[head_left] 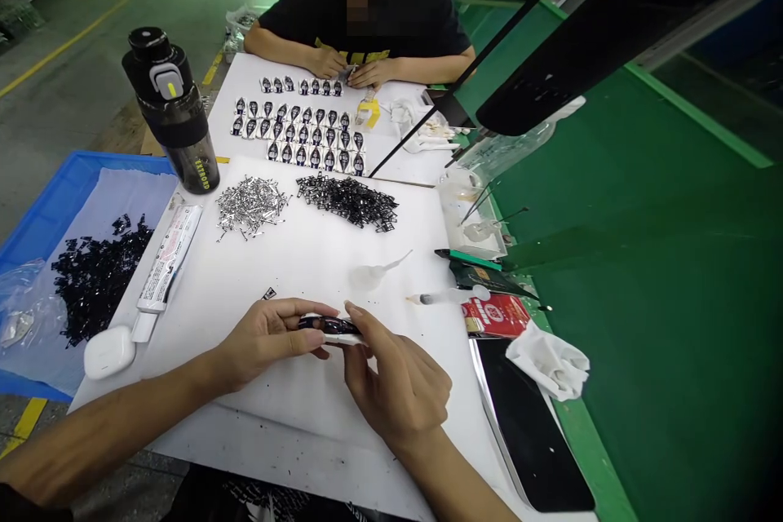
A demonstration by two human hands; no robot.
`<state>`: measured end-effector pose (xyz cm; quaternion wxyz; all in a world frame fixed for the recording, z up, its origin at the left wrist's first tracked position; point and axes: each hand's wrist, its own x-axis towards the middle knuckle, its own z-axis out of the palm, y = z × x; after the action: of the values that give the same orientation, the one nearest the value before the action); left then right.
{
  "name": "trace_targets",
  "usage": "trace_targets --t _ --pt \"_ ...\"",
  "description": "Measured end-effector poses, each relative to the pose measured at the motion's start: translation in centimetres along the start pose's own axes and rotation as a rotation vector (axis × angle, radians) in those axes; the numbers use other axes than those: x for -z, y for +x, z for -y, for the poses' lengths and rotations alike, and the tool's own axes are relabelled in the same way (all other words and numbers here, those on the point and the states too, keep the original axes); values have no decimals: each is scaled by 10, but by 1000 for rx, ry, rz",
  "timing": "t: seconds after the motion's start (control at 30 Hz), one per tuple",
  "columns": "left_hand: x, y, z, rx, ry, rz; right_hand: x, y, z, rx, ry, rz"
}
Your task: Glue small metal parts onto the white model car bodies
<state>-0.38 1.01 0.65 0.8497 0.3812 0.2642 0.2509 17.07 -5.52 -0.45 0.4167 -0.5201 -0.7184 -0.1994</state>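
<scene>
Between my two hands, above the front of the white work sheet, is a small glossy black and white part. My left hand pinches its left end between thumb and fingers. At its right end are the closed fingers of my right hand, which cover part of it. One small black frame piece lies just beyond my left hand. Farther back are a pile of small silver metal pins and a pile of black frame pieces. A translucent dropper lies beyond my right hand.
A black bottle, a white tube and a white earbud case line the left edge. A blue tray stands beyond it. At right lie a phone and tissue. Another person works opposite, behind rows of small parts.
</scene>
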Motion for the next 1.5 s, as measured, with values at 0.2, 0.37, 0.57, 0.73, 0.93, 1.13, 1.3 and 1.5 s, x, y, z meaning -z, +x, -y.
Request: trace_targets --t 0.2,0.37,0.57,0.73,0.93,1.13,1.3,1.5 --pt "1 4 0 9 -29 -25 -1 4 -7 18 8 54" --pt "1 3 1 27 -59 -50 -1 0 -11 12 19 101" --pt "-1 1 2 49 -84 -77 3 -2 -12 -196 183 259" --pt "-1 2 2 17 -56 -61 4 -1 -11 -194 177 222" --pt "2 1 2 -13 -26 12 1 -4 -8 -72 119 87" --pt "2 2 3 1 -53 -20 3 -3 -10 -125 135 165" --pt "2 2 5 -1 -48 -58 10 5 -12 -228 328 305" --pt "-4 0 4 -21 -6 -117 13 4 -13 -402 440 360"
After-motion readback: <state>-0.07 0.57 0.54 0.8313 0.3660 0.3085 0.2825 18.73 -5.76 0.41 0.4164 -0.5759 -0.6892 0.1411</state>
